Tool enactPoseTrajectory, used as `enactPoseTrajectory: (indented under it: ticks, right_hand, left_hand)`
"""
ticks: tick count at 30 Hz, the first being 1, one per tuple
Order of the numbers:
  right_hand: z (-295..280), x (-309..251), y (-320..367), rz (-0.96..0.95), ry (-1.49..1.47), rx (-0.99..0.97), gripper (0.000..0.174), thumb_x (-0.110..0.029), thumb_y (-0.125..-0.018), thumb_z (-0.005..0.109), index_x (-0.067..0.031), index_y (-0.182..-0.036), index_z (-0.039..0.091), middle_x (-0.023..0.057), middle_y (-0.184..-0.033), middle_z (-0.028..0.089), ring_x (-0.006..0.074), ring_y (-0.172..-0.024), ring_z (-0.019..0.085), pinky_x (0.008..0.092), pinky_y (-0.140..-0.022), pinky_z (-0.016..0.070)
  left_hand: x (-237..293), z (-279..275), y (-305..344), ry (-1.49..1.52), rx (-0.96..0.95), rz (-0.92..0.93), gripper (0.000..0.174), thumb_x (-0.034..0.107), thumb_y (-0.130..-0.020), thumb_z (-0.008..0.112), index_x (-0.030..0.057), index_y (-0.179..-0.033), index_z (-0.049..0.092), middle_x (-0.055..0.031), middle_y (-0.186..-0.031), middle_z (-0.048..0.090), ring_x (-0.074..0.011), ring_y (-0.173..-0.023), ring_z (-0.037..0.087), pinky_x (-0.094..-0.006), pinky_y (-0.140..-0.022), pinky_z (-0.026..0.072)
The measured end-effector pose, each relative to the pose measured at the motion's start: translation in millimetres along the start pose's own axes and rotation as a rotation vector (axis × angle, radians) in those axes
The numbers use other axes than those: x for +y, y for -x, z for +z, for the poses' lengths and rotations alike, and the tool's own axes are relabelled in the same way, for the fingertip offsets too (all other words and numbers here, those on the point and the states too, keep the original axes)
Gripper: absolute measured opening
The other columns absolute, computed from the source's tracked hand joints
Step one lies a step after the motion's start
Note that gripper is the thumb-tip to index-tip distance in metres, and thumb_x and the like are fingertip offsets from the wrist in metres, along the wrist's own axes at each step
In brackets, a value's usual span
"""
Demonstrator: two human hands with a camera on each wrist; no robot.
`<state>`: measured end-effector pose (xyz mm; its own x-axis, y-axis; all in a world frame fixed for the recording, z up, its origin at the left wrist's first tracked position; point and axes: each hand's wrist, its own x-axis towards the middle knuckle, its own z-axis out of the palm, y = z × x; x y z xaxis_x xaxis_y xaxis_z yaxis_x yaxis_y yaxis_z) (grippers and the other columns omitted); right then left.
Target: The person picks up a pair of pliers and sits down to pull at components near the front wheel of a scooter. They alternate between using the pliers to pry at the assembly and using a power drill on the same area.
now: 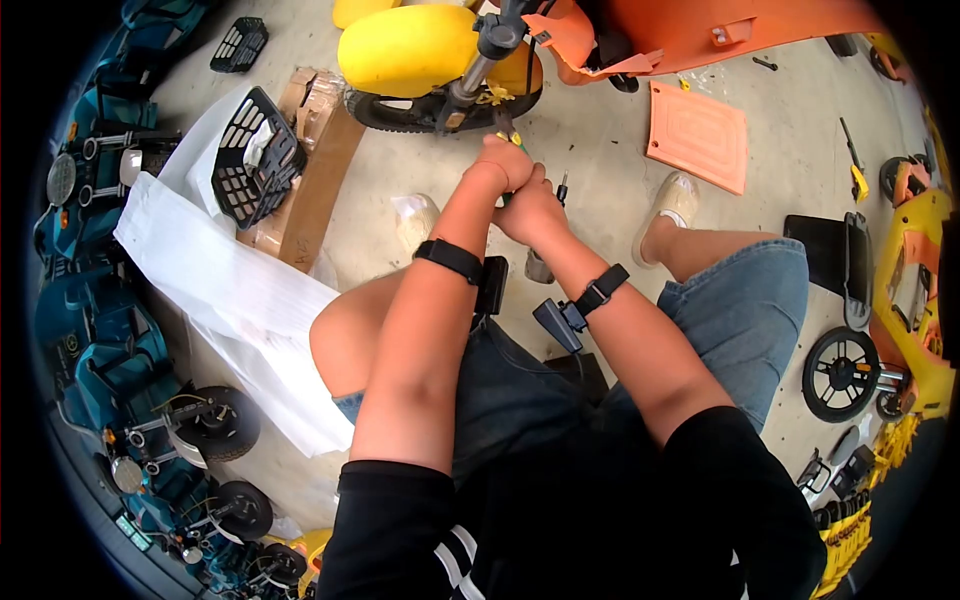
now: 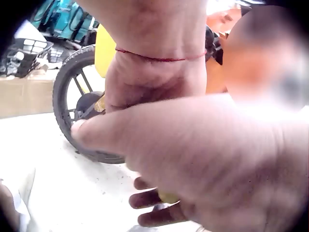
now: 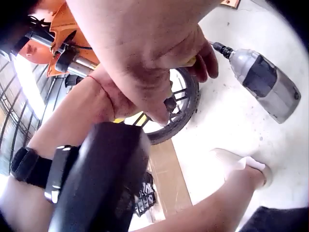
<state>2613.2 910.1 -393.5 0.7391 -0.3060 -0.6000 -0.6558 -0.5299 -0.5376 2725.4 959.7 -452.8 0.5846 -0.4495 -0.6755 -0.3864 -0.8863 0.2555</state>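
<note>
My left hand [image 1: 502,165], with a thin red band at its wrist, grips pliers [image 1: 505,126] with green and yellow handles. Close below it, my right hand [image 1: 530,212] has its fingers curled round the handle end, where a bit of green shows. Most of the handles are hidden in the two hands. The dark head of the pliers points at the lower fork of a front wheel [image 1: 400,112] under a yellow fender [image 1: 405,50]. In the right wrist view, a sliver of yellow handle shows at the right hand [image 3: 161,53]. There, the left hand [image 3: 123,104] is partly covered.
A grey power driver [image 3: 265,82] stands on the floor beside the hands. An orange panel [image 1: 698,138] lies to the right. Left are a cardboard box [image 1: 320,195], a black basket [image 1: 240,165] and white foam sheeting [image 1: 230,260]. Teal scooters [image 1: 120,330] line the far left.
</note>
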Motion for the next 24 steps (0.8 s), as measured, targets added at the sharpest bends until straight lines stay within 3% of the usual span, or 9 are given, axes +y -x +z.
enactPoseTrajectory:
  ticks: [1,4,5,8,9,12,17,20,24]
  right_hand:
    - [1,1,-10,0.026,-0.057,0.02,0.094,-0.042,-0.064,0.083,0.0062,-0.128,0.035,0.0248,-0.124,0.055,0.0314,-0.108,0.062,0.038,-0.084,0.053]
    - [-19,7,-27,0.104,-0.21,-0.126,0.075,-0.033,-0.066,0.08,0.005,-0.119,0.043,0.0218,-0.108,0.063,0.0309,-0.098,0.066,0.0373,-0.077,0.0541]
    - [-20,10,-21,0.051,-0.291,-0.107,0.052,-0.026,-0.07,0.073,0.0016,-0.107,0.049,0.0124,-0.087,0.063,0.0244,-0.076,0.065,0.0334,-0.062,0.0517]
    - [13,43,-43,0.079,-1.152,-0.489,0.033,-0.022,-0.076,0.067,-0.0042,-0.098,0.05,0.0041,-0.078,0.055,0.0141,-0.059,0.052,0.0267,-0.05,0.042]
    - [12,38,-32,0.103,-1.449,-0.629,0.021,-0.023,-0.082,0.061,-0.0083,-0.092,0.05,-0.0011,-0.072,0.045,0.007,-0.053,0.038,0.0209,-0.045,0.0304]
    - [6,38,-23,0.025,-1.978,-1.035,0.026,-0.031,-0.083,0.057,-0.0073,-0.093,0.049,-0.0006,-0.075,0.045,0.0065,-0.053,0.039,0.0194,-0.044,0.033]
    - [6,43,-30,-0.047,-1.956,-1.214,0.055,-0.056,-0.076,0.057,-0.0081,-0.103,0.056,0.0,-0.077,0.05,0.0088,-0.055,0.046,0.0196,-0.047,0.0353]
    - [-14,24,-4,0.063,-1.784,-0.854,0.057,-0.055,-0.079,0.056,-0.0038,-0.103,0.055,0.0033,-0.078,0.056,0.0105,-0.05,0.044,0.0215,-0.044,0.0391]
    - [-26,67,-36,0.192,-1.066,-0.843,0.067,-0.067,-0.085,0.052,-0.0028,-0.106,0.058,0.0115,-0.094,0.068,0.0172,-0.061,0.06,0.0283,-0.056,0.0492]
  left_hand:
    - [0,3,5,0.343,0.078,-0.089,0.067,0.04,-0.093,0.045,-0.0131,-0.133,0.035,-0.0305,-0.129,0.052,-0.0409,-0.12,0.053,-0.0398,-0.102,0.0403]
    - [-4,-5,25,0.576,0.195,-0.148,0.075,0.048,-0.093,0.048,-0.0163,-0.131,0.037,-0.0307,-0.119,0.059,-0.0358,-0.117,0.056,-0.0368,-0.098,0.0407]
    - [-15,-4,26,0.615,0.242,-0.083,0.084,0.058,-0.087,0.054,-0.0164,-0.125,0.045,-0.031,-0.12,0.059,-0.0369,-0.112,0.059,-0.0369,-0.095,0.0438]
    - [-23,-10,33,0.592,0.319,-0.145,0.085,0.065,-0.082,0.058,-0.0127,-0.115,0.054,-0.0271,-0.113,0.062,-0.0342,-0.097,0.065,-0.0371,-0.085,0.0495]
    - [-28,1,21,0.806,0.343,-0.155,0.08,0.068,-0.076,0.064,-0.0064,-0.107,0.061,-0.0208,-0.104,0.064,-0.0271,-0.082,0.066,-0.0358,-0.077,0.053]
    - [-7,-7,43,1.351,-0.05,-0.198,0.076,0.065,-0.075,0.068,-0.0023,-0.108,0.061,-0.0156,-0.101,0.064,-0.0216,-0.073,0.064,-0.0349,-0.075,0.0559]
    - [-2,-2,38,2.024,-0.25,0.275,0.028,0.027,-0.096,0.055,0.0053,-0.114,0.053,-0.0063,-0.1,0.06,-0.0226,-0.099,0.059,-0.041,-0.096,0.0493]
    - [1,15,23,2.247,-0.27,0.383,0.02,0.026,-0.095,0.058,0.0084,-0.104,0.054,-0.0046,-0.095,0.058,-0.0225,-0.094,0.06,-0.0392,-0.088,0.0521]
    - [-11,8,11,1.919,-0.198,0.184,0.019,0.023,-0.093,0.06,0.0065,-0.099,0.053,-0.0062,-0.085,0.057,-0.0207,-0.081,0.06,-0.0326,-0.075,0.0525]
